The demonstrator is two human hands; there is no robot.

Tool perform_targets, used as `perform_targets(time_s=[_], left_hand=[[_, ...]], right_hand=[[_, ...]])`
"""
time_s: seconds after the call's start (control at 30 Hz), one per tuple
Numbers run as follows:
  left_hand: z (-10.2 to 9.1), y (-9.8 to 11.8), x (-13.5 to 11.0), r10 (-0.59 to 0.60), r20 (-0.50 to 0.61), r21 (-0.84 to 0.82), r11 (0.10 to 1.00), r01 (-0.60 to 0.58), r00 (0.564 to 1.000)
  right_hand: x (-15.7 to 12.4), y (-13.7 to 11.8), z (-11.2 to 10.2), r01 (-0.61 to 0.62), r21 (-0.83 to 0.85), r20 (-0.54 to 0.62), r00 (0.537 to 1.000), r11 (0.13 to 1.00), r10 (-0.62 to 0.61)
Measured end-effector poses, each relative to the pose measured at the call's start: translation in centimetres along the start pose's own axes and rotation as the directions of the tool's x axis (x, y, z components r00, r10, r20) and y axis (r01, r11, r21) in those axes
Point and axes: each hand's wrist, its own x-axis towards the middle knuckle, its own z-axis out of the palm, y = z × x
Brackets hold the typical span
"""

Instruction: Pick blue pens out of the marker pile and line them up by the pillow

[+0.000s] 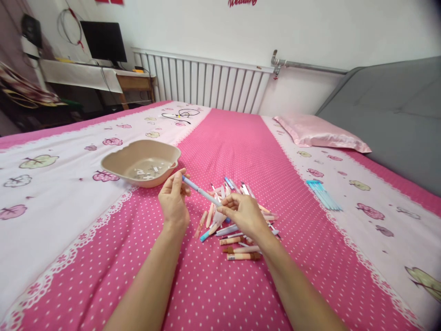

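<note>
Both hands hold one light blue pen (201, 191) level above a pink dotted bedspread. My left hand (174, 202) pinches its left tip, the cap end. My right hand (243, 215) grips the other end with curled fingers. Under and behind my right hand lies a loose pile of pens (237, 239) in pink, orange, blue and white. A beige scalloped bowl (119, 158) stands just beyond my left hand and holds several small white pieces (146, 172).
A bundle of light blue pens (324, 194) lies to the right on the white flowered strip. A pink pillow (319, 133) rests by the grey headboard (389, 119). A black cable (182, 114) lies at the far edge before the radiator (203, 82).
</note>
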Motion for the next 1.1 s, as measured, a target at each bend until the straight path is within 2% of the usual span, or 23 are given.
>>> perform_targets(time_s=[0.13, 0.33, 0.67, 0.9, 1.1], left_hand=[[-0.06, -0.06, 0.12, -0.007, -0.042, 0.031, 0.999, 0.008, 0.999], [0.15, 0.06, 0.08, -0.038, -0.053, 0.018, 0.999, 0.039, 0.998], [-0.14, 0.40, 0.01, -0.095, 0.046, -0.123, 0.987, 0.100, 0.994], [-0.08, 0.25, -0.01, -0.116, 0.014, -0.067, 0.991, 0.117, 0.993], [0.13, 0.25, -0.18, -0.087, -0.038, 0.015, 0.996, 0.088, 0.995]], right_hand=[[-0.08, -0.17, -0.05, 0.048, -0.053, -0.066, 0.997, 0.997, -0.052], [0.02, 0.13, -0.17, 0.053, -0.059, -0.076, 0.995, 0.997, -0.058], [0.33, 0.55, -0.34, 0.008, -0.044, -0.091, 0.996, 0.999, -0.012], [0.27, 0.60, -0.43, 0.009, -0.052, -0.096, 0.995, 0.999, -0.014], [0.23, 0.26, -0.54, 0.016, -0.064, -0.103, 0.994, 0.998, -0.022]])
